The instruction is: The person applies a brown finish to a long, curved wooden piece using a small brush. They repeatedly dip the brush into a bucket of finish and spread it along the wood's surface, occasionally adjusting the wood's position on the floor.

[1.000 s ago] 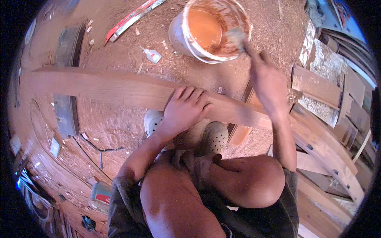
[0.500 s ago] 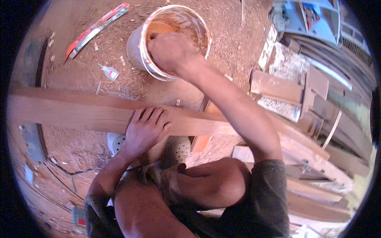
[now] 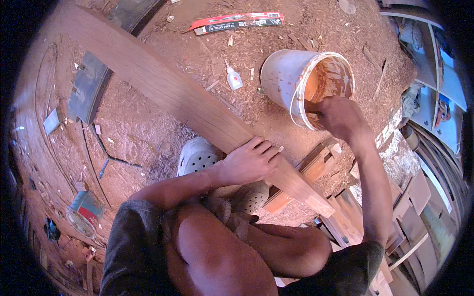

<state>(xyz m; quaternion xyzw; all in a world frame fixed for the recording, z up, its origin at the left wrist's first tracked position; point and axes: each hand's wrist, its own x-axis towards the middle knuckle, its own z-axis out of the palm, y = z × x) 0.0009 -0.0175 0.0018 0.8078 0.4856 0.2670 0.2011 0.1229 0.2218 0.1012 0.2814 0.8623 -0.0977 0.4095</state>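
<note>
A long wooden plank [image 3: 182,101] runs slantwise from the upper left, in front of my shins. My left hand [image 3: 252,160] grips it near its right part, fingers bent over the far edge. On the ground to the right, a white bucket [image 3: 281,81] leans toward me, its inner wall smeared with orange-brown paste. My right hand [image 3: 340,118] is at the bucket's near rim with its fingers closed. A dark, narrow piece sticks out from the fingers into the bucket; its kind cannot be made out.
A small white squeeze bottle [image 3: 234,79] and a red-and-black flat package [image 3: 237,22] lie on the shaving-strewn ground. Wood pieces [image 3: 316,167] lie beyond the plank's right end. A blue shelf unit [image 3: 439,74] stands at far right. A tin can [image 3: 84,212] is at lower left.
My view has turned, so the bucket now appears farther right and the plank slants more steeply. My right hand has drawn back from inside the bucket toward its rim. My left hand stays on the plank.
</note>
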